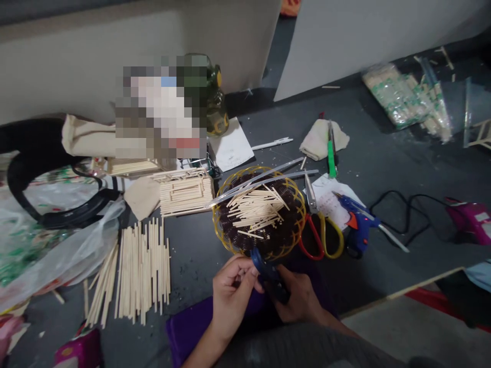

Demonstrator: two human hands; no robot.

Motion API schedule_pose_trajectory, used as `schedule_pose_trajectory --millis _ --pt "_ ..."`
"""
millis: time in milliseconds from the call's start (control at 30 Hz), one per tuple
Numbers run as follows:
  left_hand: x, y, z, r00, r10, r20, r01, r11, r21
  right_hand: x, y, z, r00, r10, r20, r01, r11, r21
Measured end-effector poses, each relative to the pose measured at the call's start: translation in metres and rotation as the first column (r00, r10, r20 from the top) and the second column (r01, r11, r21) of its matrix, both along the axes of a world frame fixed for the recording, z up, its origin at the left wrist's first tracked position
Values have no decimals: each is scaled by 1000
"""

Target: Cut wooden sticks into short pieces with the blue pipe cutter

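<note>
My right hand [301, 296] is wrapped round a blue and black hand tool [268, 271] that looks like a cutter. Close against the tool's head, my left hand [233, 291] is closed in a pinch; whatever lies between its fingertips is too small to make out. Just beyond both hands sits a round woven basket [220, 237] with a yellow lattice rim. Short cut wooden sticks [257, 207] are heaped inside it, and clear glue sticks [268, 176] lie across its far rim.
Scissors [322, 240] and a blue glue gun [358, 230] lie right of the basket. Long wooden sticks [141, 271] are spread at left, below a stick-built panel [186, 194]. A green-handled utility knife [332, 153] rests on a cloth [316, 140]. Packed sticks [399, 97] lie far right.
</note>
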State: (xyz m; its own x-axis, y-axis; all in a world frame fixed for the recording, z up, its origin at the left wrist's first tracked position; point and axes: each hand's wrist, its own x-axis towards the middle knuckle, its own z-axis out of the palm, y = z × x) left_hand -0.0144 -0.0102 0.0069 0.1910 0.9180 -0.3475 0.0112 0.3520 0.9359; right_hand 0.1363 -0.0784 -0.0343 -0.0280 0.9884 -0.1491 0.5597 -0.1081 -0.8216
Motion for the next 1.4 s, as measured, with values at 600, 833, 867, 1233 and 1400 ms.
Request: schedule_pose_trajectory --millis 600,833,867,1233,1400 --pt "-2 -4 -8 934 -33 -357 240 796 555 -2 2 21 986 28 167 -35 999 39" --pt "-1 -8 -1 916 -32 -401 295 730 616 -3 -5 33 984 28 174 -48 993 111" --pt "-2 -9 0 916 -37 -400 300 726 619 -4 -6 34 983 25 183 -48 991 123" --pt "-5 -9 -2 916 -67 -394 308 749 587 -2 -7 20 972 -5 236 -35 986 164" --pt "-6 -8 -7 922 -66 -381 295 755 585 0 -3 15 990 34 134 -48 993 105"
